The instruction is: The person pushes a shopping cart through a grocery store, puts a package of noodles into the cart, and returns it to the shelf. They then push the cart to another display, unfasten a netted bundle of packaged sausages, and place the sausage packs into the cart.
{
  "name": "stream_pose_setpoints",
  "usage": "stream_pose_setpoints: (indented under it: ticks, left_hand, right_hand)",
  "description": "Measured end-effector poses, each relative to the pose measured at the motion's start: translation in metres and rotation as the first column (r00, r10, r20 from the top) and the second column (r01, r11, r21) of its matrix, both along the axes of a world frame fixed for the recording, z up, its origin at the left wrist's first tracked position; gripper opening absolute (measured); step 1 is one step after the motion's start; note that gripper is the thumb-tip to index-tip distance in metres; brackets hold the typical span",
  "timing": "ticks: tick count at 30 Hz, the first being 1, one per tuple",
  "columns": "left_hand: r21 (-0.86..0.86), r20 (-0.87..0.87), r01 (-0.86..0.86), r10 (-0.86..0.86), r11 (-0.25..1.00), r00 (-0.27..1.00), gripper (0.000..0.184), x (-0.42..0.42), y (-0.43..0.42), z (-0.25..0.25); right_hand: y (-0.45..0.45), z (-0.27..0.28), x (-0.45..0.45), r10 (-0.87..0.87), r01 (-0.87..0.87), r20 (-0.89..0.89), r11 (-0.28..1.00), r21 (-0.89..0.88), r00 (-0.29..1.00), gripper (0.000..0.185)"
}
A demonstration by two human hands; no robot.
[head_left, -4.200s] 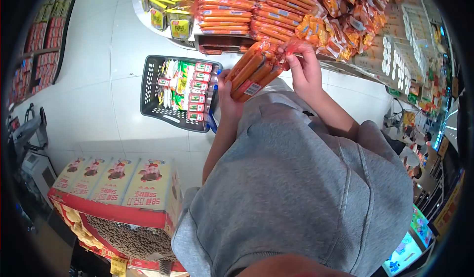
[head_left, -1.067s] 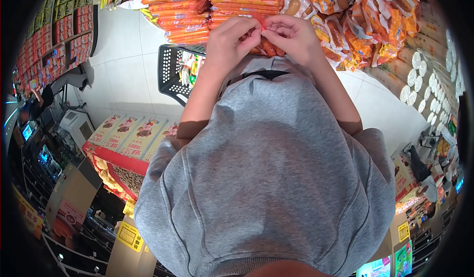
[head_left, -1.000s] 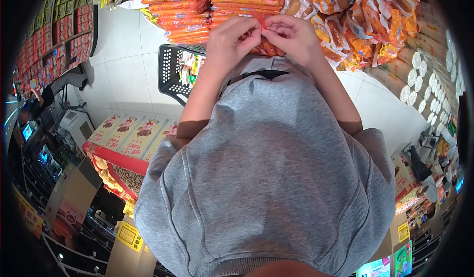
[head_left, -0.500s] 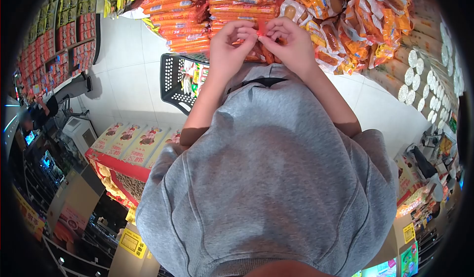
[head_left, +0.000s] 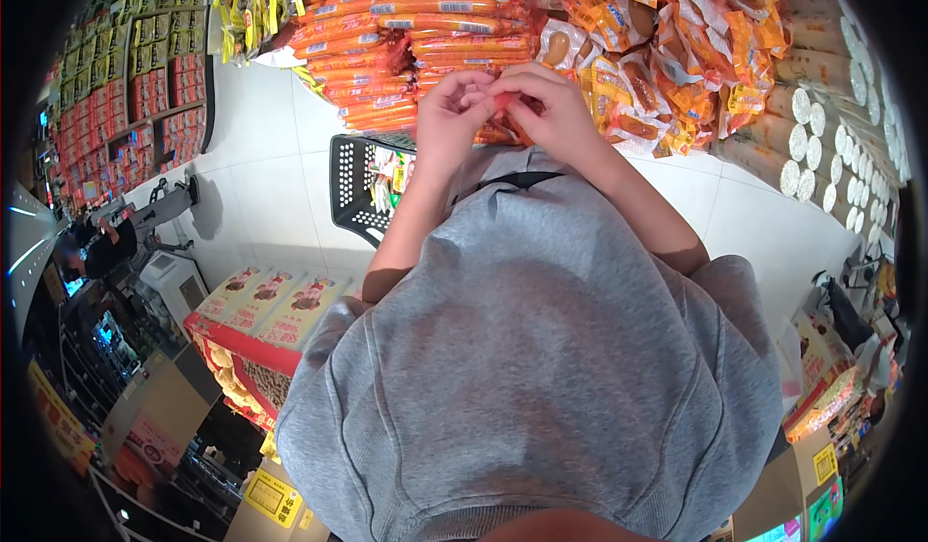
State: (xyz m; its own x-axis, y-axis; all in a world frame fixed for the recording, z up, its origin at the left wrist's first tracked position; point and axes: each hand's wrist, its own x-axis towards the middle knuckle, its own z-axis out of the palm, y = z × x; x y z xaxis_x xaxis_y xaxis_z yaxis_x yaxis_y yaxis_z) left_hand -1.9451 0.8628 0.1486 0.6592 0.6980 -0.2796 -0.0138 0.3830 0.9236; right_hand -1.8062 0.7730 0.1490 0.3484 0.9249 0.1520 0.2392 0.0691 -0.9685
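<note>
My left hand (head_left: 452, 121) and my right hand (head_left: 543, 112) meet in front of my waist, fingers pinched on the red plastic top (head_left: 502, 105) of a sausage bag. Most of the bag is hidden under my hands; a little orange-red (head_left: 495, 134) shows below them. Just beyond lie stacks of orange-wrapped long sausages (head_left: 449, 28). To their right is a heap of loose individually wrapped sausages (head_left: 677, 54). Partly behind my left forearm stands a dark shopping basket (head_left: 353, 189) with green, white and red packets (head_left: 390, 176) in it.
Yellow packets (head_left: 253, 10) hang at the upper left, beyond them a shelf of red and green packs (head_left: 135, 97). Boxes on a red display (head_left: 275, 315) stand at lower left. White-ended rolls (head_left: 807, 146) are stacked at right. A person (head_left: 116, 242) is at far left.
Since the oldest frame, the sausage bag has moved from beside the basket to before my waist, both hands now at its top. Over the last second, my right hand's fingers have shifted across towards my left.
</note>
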Motion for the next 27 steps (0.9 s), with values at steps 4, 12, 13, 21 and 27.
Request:
stream_pose_setpoints:
  ticks: [4,12,13,21,27]
  left_hand:
    - [0.169,0.026,-0.037,0.033,0.985,0.999,0.024,0.000,-0.006,-0.009]
    - [0.559,-0.036,-0.096,0.140,0.824,0.989,0.020,0.006,-0.023,-0.016]
    - [0.609,-0.065,-0.066,0.133,0.790,0.989,0.020,0.005,-0.023,-0.015]
    - [0.274,0.071,-0.065,0.047,0.959,0.996,0.024,0.006,-0.017,-0.029]
    - [0.077,0.014,0.016,-0.018,0.997,1.000,0.021,0.010,-0.008,-0.024]
  right_hand:
    - [-0.005,-0.003,0.008,0.059,-0.054,-0.096,0.997,0.053,0.994,0.016]
    - [-0.010,-0.005,0.003,-0.093,0.019,-0.434,0.985,-0.171,0.896,0.014]
    - [-0.010,-0.005,0.002,-0.129,0.033,-0.472,0.978,-0.207,0.872,0.014]
    - [-0.014,-0.021,0.015,-0.020,-0.085,-0.530,0.981,-0.172,0.847,0.016]
    - [-0.005,-0.030,0.018,-0.047,-0.035,-0.458,0.985,-0.169,0.887,0.014]
